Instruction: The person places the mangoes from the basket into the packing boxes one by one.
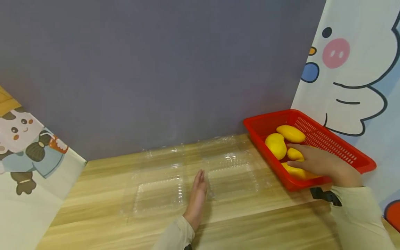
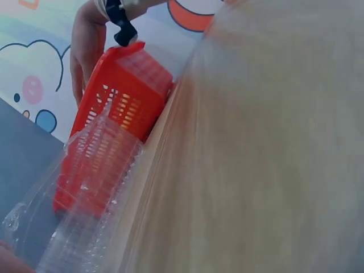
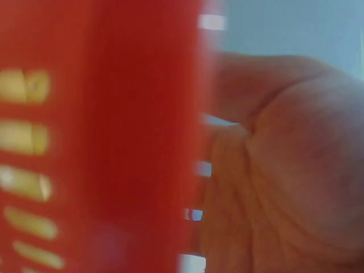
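Note:
My left hand [image 1: 197, 201] is held edge-on with straight fingers, between two clear plastic clamshell boxes, the left box [image 1: 157, 194] and the right box [image 1: 232, 178]. Both lie with lids raised at the back. Only a bit of that hand shows at the lower left of the left wrist view. My right hand [image 1: 320, 161] reaches over the near side of a red plastic basket [image 1: 335, 140], thumb and fingers apart above yellow mango-like fruits [image 1: 276, 146]. One yellow fruit [image 1: 293, 153] shows between thumb and fingers. In the right wrist view the basket wall [image 3: 142, 136] hides the fingertips.
A wood-grain tabletop [image 1: 250, 225] lies under everything. Behind it rises a grey panel [image 1: 156, 69]. Cartoon-printed sheets stand at the left [image 1: 34, 149] and right [image 1: 359, 76]; the basket sits close to the right sheet.

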Action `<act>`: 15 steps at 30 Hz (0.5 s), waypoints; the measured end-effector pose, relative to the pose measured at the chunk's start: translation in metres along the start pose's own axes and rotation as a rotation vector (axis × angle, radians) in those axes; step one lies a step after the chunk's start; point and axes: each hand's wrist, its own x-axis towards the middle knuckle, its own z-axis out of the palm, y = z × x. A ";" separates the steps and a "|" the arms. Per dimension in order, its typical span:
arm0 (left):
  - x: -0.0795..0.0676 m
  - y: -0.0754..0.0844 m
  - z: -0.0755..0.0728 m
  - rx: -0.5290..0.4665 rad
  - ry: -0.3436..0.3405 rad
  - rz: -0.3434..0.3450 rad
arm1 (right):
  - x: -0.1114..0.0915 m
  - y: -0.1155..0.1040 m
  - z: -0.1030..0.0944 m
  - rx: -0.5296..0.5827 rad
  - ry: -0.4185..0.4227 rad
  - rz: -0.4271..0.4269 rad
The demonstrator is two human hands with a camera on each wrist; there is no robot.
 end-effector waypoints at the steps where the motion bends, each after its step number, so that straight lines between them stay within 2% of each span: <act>1: 0.001 -0.001 0.001 -0.018 -0.007 0.008 | 0.000 0.004 0.000 -0.001 -0.002 0.004; 10: 0.013 -0.005 0.007 -0.191 -0.038 0.131 | 0.003 0.024 0.001 -0.025 -0.068 0.078; 15: 0.016 -0.007 0.006 -0.267 -0.048 0.135 | 0.005 0.033 0.004 -0.036 -0.108 0.109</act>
